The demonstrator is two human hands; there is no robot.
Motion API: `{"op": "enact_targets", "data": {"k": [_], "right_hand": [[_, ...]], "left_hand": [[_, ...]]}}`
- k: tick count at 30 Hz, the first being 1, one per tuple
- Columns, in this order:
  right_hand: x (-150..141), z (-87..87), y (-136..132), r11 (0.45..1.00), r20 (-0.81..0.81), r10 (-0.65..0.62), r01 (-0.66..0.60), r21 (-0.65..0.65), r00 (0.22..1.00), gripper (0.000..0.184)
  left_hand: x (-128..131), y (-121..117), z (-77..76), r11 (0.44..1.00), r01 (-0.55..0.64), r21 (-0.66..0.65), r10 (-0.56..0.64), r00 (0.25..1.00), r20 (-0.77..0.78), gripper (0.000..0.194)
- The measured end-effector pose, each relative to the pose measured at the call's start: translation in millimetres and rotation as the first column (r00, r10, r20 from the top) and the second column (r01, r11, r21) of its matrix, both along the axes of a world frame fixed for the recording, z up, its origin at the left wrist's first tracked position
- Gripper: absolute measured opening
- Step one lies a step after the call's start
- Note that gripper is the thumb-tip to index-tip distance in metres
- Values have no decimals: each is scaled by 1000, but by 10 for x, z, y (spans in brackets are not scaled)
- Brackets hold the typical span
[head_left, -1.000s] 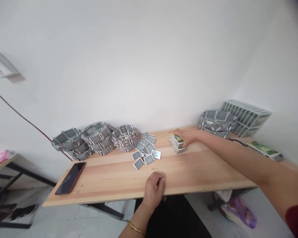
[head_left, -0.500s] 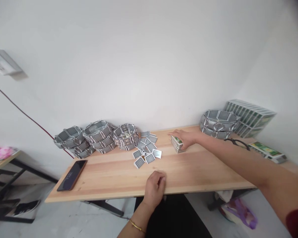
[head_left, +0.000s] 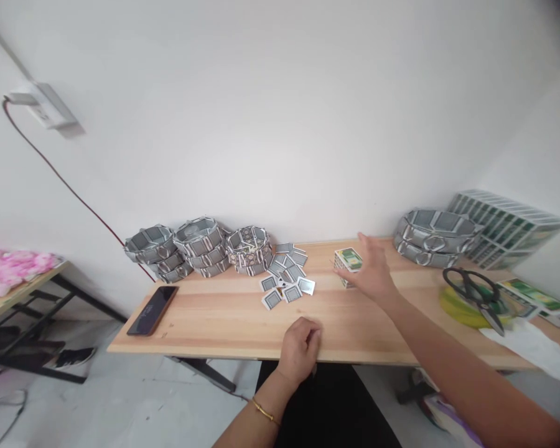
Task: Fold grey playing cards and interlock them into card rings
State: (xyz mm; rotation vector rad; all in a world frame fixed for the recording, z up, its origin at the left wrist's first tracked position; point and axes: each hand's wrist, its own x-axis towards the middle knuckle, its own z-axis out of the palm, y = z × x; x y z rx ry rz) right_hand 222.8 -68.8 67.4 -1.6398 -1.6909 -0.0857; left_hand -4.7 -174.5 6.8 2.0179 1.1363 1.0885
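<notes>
Pale wood makes up the table [head_left: 224,323], its back edge along the wall and its front edge beside the person's lap. Bare wood stretches along the front edge from the phone to the left hand, and again from there toward the right end; another open patch lies between the small stack and the rings near the back right.

A large block of card boxes [head_left: 508,227] fills the back right corner, just beside a two-tier stack of folded-card rings [head_left: 436,239]. Two more ring stacks [head_left: 200,246] stand toward the back left corner, with a single patterned ring [head_left: 249,252] to their right.

Reaching in across the front edge, the right hand [head_left: 371,270] is spread wide, fingers raised and thumb apart. The left hand [head_left: 301,350] rests at the front edge, curled loosely; whether it holds anything I cannot tell.

Black-handled scissors [head_left: 471,289] lie near the right end, over a yellow round item [head_left: 452,309]. A phone [head_left: 154,311] lies by the front left corner.

The small stack of card packs [head_left: 350,258] stands toward the back edge, right of centre, beside the right thumb; contact is unclear. Loose playing cards [head_left: 293,293] are scattered to its left.
</notes>
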Motion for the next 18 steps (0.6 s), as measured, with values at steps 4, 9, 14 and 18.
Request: {"op": "enact_targets", "data": {"k": [4, 9, 14, 18], "right_hand": [[70, -395, -65, 992, -315, -71, 35, -120, 946, 116], [3, -519, 25, 963, -449, -161, 40, -267, 879, 115], [-95, -592, 15, 968, -459, -200, 101, -231, 866, 115], [-109, -626, -42, 940, -373, -281, 175, -292, 884, 108]], "left_hand": [[4, 11, -7, 1000, 6, 18, -6, 1000, -26, 14], [16, 6, -8, 1000, -8, 23, 9, 999, -34, 14], [15, -14, -34, 999, -25, 32, 26, 999, -34, 14], [11, -14, -26, 999, -14, 43, 16, 999, -42, 14]]}}
